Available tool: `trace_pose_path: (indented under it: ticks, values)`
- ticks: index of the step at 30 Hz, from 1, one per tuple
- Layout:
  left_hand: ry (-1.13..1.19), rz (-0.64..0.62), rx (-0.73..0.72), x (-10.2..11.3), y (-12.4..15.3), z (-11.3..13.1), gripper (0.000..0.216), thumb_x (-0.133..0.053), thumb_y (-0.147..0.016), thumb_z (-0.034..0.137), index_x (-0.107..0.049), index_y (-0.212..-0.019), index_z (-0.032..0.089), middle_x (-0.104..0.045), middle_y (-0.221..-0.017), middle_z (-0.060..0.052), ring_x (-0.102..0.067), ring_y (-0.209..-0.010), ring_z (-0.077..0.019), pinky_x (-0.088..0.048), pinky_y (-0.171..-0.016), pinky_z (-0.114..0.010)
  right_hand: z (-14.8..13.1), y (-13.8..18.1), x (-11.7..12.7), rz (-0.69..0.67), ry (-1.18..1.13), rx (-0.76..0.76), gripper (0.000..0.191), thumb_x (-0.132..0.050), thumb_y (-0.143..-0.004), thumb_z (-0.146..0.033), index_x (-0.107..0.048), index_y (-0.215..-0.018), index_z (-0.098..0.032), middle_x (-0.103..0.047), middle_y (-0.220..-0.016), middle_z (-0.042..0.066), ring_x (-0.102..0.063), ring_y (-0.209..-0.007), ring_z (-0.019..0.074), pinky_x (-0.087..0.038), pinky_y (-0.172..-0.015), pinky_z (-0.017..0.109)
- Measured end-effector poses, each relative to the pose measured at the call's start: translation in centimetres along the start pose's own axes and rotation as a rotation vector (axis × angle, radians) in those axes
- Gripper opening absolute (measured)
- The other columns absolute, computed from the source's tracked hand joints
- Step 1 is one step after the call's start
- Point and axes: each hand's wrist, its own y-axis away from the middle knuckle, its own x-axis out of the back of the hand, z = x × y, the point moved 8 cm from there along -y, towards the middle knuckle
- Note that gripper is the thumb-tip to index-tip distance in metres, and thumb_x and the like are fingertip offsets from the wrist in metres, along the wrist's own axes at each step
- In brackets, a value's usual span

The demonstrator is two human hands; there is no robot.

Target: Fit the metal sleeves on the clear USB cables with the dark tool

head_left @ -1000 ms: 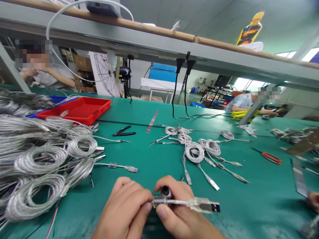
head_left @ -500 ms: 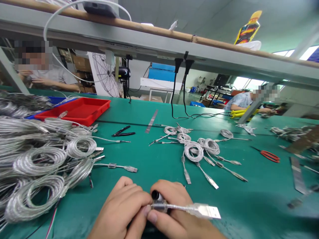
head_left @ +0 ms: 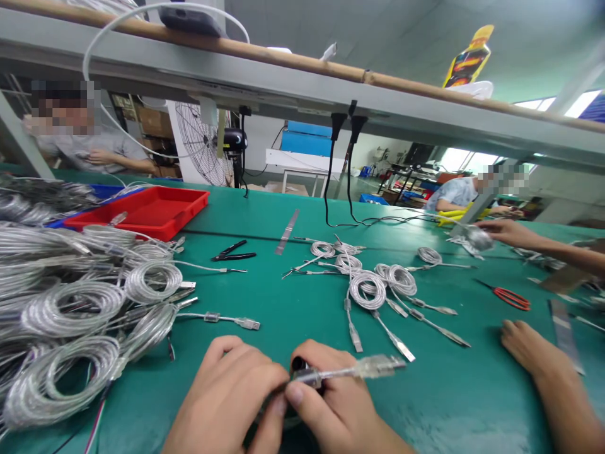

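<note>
Head view: left hand [head_left: 227,397] and right hand [head_left: 331,403] pinch a clear USB cable [head_left: 373,367].

One USB cable [head_left: 373,366] in two hands [head_left: 227,394]

Black cylinder [head_left: 299,364]: partly hidden behind the right hand [head_left: 338,403]
Coiled cables [head_left: 61,302]: cut off by the picture's left edge
</note>
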Motion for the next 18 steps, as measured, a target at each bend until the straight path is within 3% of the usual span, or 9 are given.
trace_pose_path:
  ticks: [3, 7, 13, 18]
  values:
    - [0.034, 0.016, 0.010, -0.1, 0.3, -0.2, 0.018, -0.046, -0.095, 0.008, -0.054, -0.088, 0.023, -0.065, -0.072, 0.004, -0.062, -0.064, -0.0145, -0.050, -0.067, -0.029, -0.1, 0.0, 0.0, 0.056, -0.047, 0.024, 0.063, -0.032, -0.105, -0.071, -0.048, -0.070, -0.021, -0.050, -0.064, -0.003, -0.048, -0.058, 0.0133, -0.031, -0.055, 0.025]
    - [0.100, 0.037, 0.051, 0.3, 0.2, -0.7, 0.015, -0.049, -0.099, 0.013, -0.057, -0.094, 0.025, -0.067, -0.074, 0.006, -0.064, -0.064, -0.0126, -0.052, -0.066, -0.025, -0.5, 0.4, -0.4, 0.021, 0.015, 0.084, 0.057, -0.034, -0.108, -0.063, -0.050, -0.075, -0.021, -0.052, -0.067, -0.003, -0.047, -0.060, 0.0129, -0.029, -0.058, 0.027]
    - [0.125, 0.062, 0.160, 0.6, 0.1, -1.5, 0.017, -0.050, -0.098, 0.018, -0.058, -0.084, 0.025, -0.067, -0.071, 0.006, -0.061, -0.062, -0.0137, -0.051, -0.059, -0.021, -0.3, 0.3, -0.5, -0.014, -0.080, 0.002, 0.059, -0.041, -0.096, -0.077, -0.051, -0.077, -0.021, -0.049, -0.072, -0.002, -0.047, -0.065, 0.0165, -0.029, -0.059, 0.027]
    - [0.154, -0.012, 0.222, -0.5, 0.8, -2.7, 0.019, -0.048, -0.102, 0.023, -0.060, -0.088, 0.026, -0.067, -0.077, 0.004, -0.061, -0.070, -0.0154, -0.051, -0.063, -0.023, 0.1, -0.3, -1.2, -0.104, -0.086, -0.168, 0.029, -0.060, -0.083, -0.048, -0.044, -0.080, -0.024, -0.048, -0.072, -0.004, -0.044, -0.064, 0.0163, -0.028, -0.057, 0.027]
